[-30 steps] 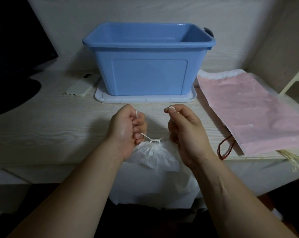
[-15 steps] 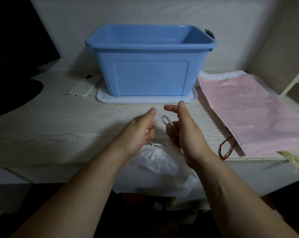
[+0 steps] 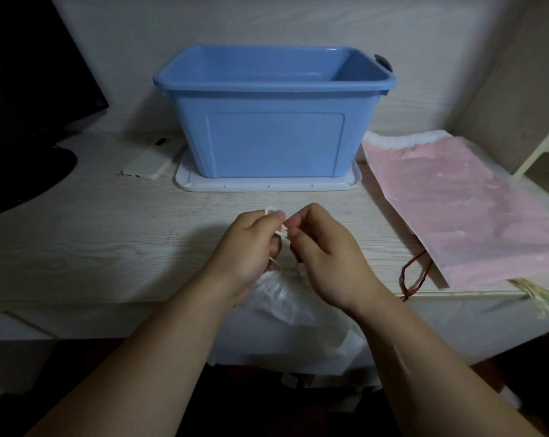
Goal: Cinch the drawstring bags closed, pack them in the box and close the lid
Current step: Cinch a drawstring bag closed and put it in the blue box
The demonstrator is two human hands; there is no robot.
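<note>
your left hand (image 3: 251, 244) and right hand (image 3: 325, 257) each pinch the cord (image 3: 270, 211), seemingly mid-knot; pull its 2 ends evenly to seal the bag (image 3: 286, 302).

A pale phone (image 3: 153, 160) lies flat on the light wood-grain desk (image 3: 93, 241), near a dark monitor (image 3: 30, 74) (its black base (image 3: 21, 181) rests at the desk's left edge).
</note>
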